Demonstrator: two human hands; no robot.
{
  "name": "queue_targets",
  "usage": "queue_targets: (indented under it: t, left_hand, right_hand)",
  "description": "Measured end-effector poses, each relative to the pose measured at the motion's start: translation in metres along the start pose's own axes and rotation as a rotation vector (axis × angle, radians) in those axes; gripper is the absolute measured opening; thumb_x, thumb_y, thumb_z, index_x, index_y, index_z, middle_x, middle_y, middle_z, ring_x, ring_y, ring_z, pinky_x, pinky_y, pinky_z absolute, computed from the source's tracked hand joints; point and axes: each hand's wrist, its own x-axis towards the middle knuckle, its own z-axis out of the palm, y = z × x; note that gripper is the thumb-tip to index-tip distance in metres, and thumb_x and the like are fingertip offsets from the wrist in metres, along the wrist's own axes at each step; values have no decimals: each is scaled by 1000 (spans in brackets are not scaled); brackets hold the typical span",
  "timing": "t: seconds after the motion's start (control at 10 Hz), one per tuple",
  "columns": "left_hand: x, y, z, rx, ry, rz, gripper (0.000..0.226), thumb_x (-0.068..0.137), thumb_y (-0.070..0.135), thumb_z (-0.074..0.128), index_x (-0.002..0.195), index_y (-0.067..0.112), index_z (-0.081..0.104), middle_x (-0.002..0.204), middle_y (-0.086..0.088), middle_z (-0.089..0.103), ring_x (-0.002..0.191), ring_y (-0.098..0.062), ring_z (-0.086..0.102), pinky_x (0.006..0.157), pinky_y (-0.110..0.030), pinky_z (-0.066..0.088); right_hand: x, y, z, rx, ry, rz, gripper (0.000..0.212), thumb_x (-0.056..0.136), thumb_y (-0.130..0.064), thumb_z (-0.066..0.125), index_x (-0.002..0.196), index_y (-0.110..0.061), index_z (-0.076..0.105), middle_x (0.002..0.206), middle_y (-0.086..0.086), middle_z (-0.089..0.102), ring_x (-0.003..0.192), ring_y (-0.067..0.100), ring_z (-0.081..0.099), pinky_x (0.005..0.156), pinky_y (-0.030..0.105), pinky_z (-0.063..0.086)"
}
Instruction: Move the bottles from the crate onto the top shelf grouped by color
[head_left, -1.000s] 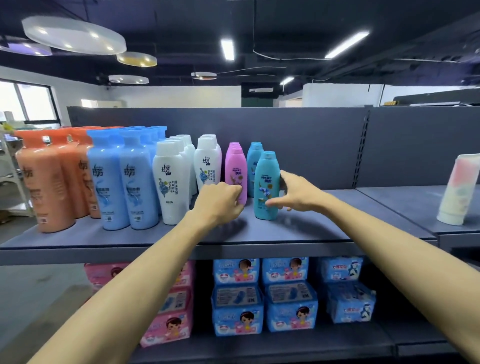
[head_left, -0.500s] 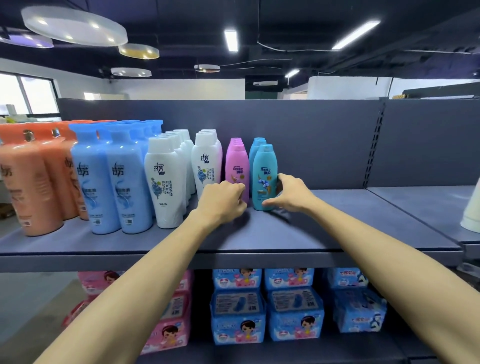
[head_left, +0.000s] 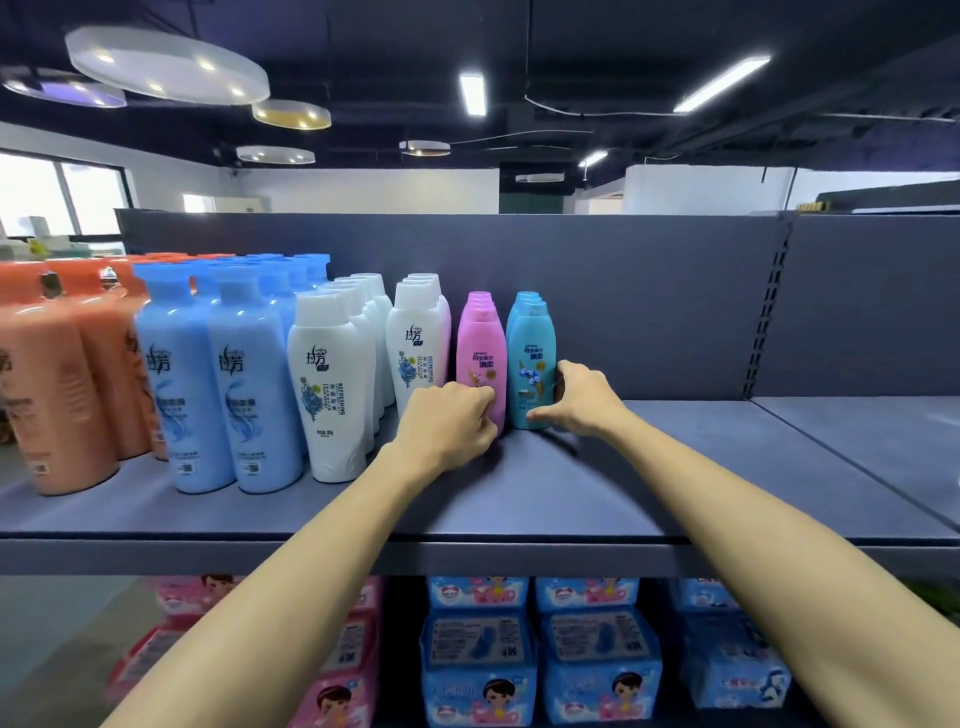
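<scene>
My right hand (head_left: 576, 400) grips the front teal bottle (head_left: 531, 364), thumb low on its face, fingers round its side; it stands upright on the top shelf (head_left: 519, 499), just right of the pink bottle (head_left: 480, 353); my left hand (head_left: 447, 423) lies curled against the pink bottle's lower front, though I cannot tell whether it grips.

Orange bottles (head_left: 57, 384), blue bottles (head_left: 218, 374), white bottles (head_left: 332, 384), pink bottle (head_left: 480, 353), teal bottle (head_left: 532, 358); grey shelf (head_left: 597, 499).
</scene>
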Motion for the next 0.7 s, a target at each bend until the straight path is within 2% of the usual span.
queue_targets:
  t: [0.2, 0.4, 0.5, 0.6, 0.7]
  left_hand:
    - [-2, -1, 2, 7, 3, 12, 12, 84, 29, 47, 86, 18, 47, 86, -7, 65, 79, -37, 60, 56, -33, 34]
    - [-12, -3, -10, -4, -28, 16, 13, 85, 29, 48, 90, 17, 48, 91, -8, 65, 82, -37, 60, 59, -32, 33]
    - [-22, -9, -22, -4, -33, 12, 12, 84, 29, 49, 87, 18, 45, 89, -7, 65, 84, -35, 59, 60, -33, 35]
    - [-32, -19, -35, -21, -25, -7, 14, 84, 32, 49, 86, 19, 46, 87, -6, 64, 81, -34, 60, 61, -33, 42]
    - [-43, -29, -48, -46, -8, -14, 14, 84, 33, 49, 84, 20, 46, 88, -3, 65, 79, -33, 60, 60, -33, 42]
  right_hand:
    - [5, 0, 5, -33, 23, 40, 49, 68, -28, 86, 107, -13, 60, 101, 2, 68, 85, 18, 63, 68, 26, 48]
    - [2, -2, 12, -53, 85, 103, 50, 68, -32, 86, 103, -13, 56, 100, 4, 66, 87, 22, 62, 69, 31, 47]
    - [-6, -6, 12, -46, 109, 144, 49, 72, -31, 84, 105, -12, 53, 103, 7, 66, 90, 26, 64, 73, 35, 51]
    - [-15, -13, 8, -47, 115, 156, 46, 76, -28, 81, 107, -11, 51, 105, 10, 65, 94, 27, 61, 71, 33, 45]
    - [-29, -29, 3, -35, 129, 152, 44, 77, -23, 77, 110, -10, 52, 106, 10, 65, 95, 28, 62, 69, 32, 44]
